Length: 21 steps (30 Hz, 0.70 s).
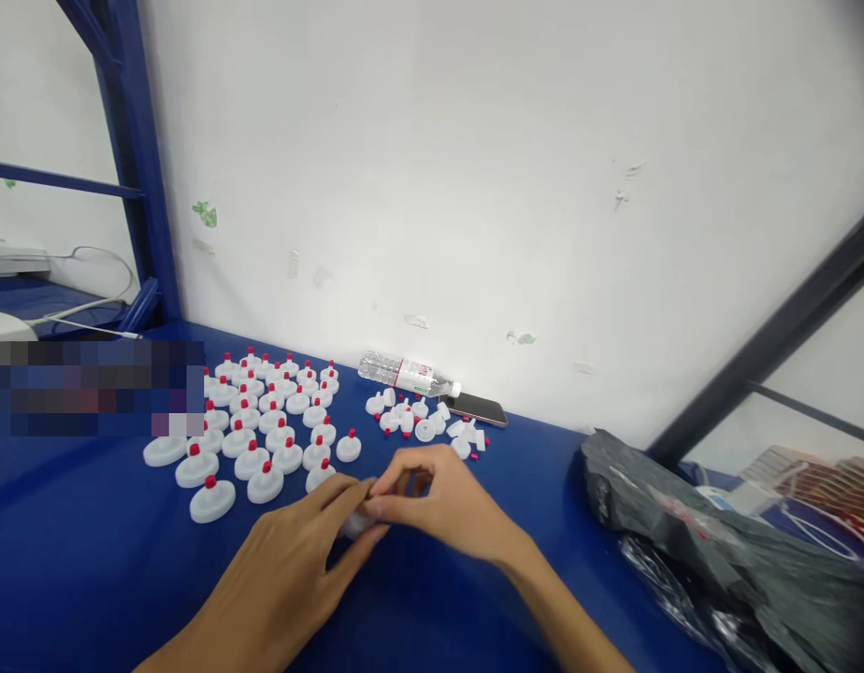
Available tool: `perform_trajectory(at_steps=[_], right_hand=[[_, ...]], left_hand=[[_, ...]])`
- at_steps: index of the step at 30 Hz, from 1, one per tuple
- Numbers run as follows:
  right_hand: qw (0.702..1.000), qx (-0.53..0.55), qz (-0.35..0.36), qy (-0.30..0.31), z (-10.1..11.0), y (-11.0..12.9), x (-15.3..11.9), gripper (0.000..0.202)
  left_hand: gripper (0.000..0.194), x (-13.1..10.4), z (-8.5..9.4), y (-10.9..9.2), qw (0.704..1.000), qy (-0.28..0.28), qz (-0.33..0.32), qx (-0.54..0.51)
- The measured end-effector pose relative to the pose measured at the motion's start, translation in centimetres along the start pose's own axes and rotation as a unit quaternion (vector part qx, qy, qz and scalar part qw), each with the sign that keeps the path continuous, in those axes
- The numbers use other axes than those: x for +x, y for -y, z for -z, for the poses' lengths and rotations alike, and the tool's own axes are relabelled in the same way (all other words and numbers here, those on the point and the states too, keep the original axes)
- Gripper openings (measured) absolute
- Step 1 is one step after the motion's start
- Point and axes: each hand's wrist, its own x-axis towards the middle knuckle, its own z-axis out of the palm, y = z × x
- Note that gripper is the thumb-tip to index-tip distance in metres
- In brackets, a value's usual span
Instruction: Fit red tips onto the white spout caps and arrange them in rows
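On the surface (432, 608), red-tipped caps (212, 503) grouped | loose caps (424, 430), red tips (474, 457) unjoined near bottle (412, 376) | left hand (284, 561) pinches one cap (358, 525); right hand (450, 495) at it, grip unclear

From my end I saw a clear bottle (410, 375) lying on its side against a phone (478, 408), a crumpled dark plastic bag (733, 551) at the right, white cables (99, 301) at the left, and a pale wall (432, 187) with green-flecked scraps (206, 214) behind a blue table (544, 523).
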Motion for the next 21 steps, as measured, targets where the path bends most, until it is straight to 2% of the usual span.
perform_trajectory(at_steps=[3, 5, 6, 8, 9, 11, 13, 21], right_hand=[[0.999, -0.039, 0.015, 0.014, 0.2, 0.3, -0.1, 0.023], [0.988, -0.143, 0.016, -0.047, 2.0, 0.3, -0.2, 0.028], [0.97, -0.224, 0.01, -0.099, 3.2, 0.3, -0.3, 0.031], [0.887, -0.411, -0.043, -0.205, 5.7, -0.1, -0.6, 0.029], [0.855, -0.463, -0.076, -0.222, 6.8, -0.4, -0.8, 0.026], [0.835, -0.499, -0.131, -0.191, 8.6, -1.2, -1.1, 0.017], [0.827, -0.514, -0.166, -0.157, 9.5, -2.0, -1.2, 0.013], [0.819, -0.527, -0.205, -0.096, 8.9, -3.9, -0.7, 0.009]], left_hand=[[0.02, 0.0, 0.0, 0.3, 0.999, 0.029, -0.001, -0.014], [0.02, 0.0, 0.0, 0.3, 1.0, 0.027, 0.004, -0.01], [0.021, 0.0, 0.0, 0.3, 0.999, 0.03, 0.008, -0.009], [0.023, -0.1, -0.1, 0.2, 0.999, 0.042, 0.015, -0.011], [0.023, -0.1, -0.1, 0.2, 0.998, 0.05, 0.019, -0.013], [0.024, -0.1, -0.1, 0.1, 0.998, 0.059, 0.025, -0.014], [0.024, -0.2, -0.2, 0.1, 0.997, 0.064, 0.028, -0.014], [0.025, -0.2, -0.2, 0.1, 0.996, 0.084, 0.042, -0.008]])
